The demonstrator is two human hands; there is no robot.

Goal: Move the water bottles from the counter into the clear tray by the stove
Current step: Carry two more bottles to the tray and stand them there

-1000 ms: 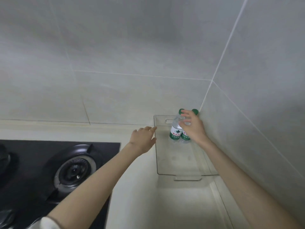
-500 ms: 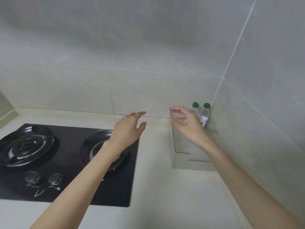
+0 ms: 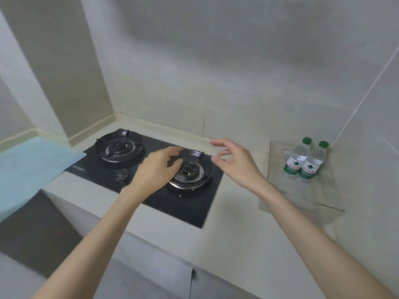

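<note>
Bottles (image 3: 296, 157) upright in tray (image 3: 277, 162) | left grip (image 3: 156, 170) loose, empty | right grip (image 3: 236, 164) loose, empty

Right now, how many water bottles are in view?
2. The left bottle and the right bottle stand side by side at the far end of the clear tray; none shows elsewhere.

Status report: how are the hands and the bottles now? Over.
Left hand and right hand open, empty, near stove. Water bottles upright, side by side, in clear tray. Nothing in the way.

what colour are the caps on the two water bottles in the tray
Green, both caps, clearest in the head view.
</note>
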